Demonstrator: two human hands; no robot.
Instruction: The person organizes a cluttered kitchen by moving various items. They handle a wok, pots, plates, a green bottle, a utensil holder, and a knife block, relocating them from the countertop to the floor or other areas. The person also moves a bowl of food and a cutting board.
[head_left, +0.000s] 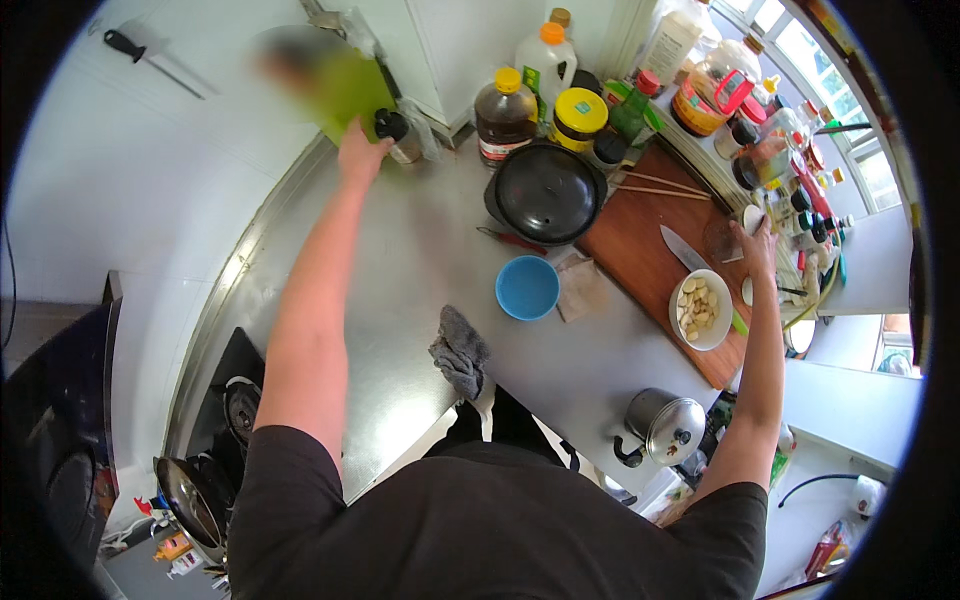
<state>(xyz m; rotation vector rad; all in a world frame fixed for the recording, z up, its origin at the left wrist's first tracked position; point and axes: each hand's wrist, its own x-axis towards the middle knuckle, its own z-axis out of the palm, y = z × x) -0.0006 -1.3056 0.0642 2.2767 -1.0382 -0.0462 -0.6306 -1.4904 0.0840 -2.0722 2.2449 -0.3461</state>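
Observation:
My left hand (362, 152) reaches to the back of the steel counter, beside a black-capped jar (401, 136) and in front of a green board (364, 86); the finger contact is too small to make out. At the right, my right hand (756, 244) is around a clear container with a white lid (751, 218), over the wooden cutting board (645, 232). Near that hand lie a kitchen knife (686, 249) and a white bowl (725, 315) of peeled garlic cloves. Between my arms are a blue bowl (527, 288), a beige cloth (580, 291) and a grey cloth (459, 351).
A lidded black pot (550, 193) stands mid-counter, with oil and sauce bottles (507, 112) behind it. Chopsticks (664, 193) lie on the board. Many bottles and jars crowd the right shelf. A steel pot (664, 426) is near the front edge; a wok (189, 501) is lower left.

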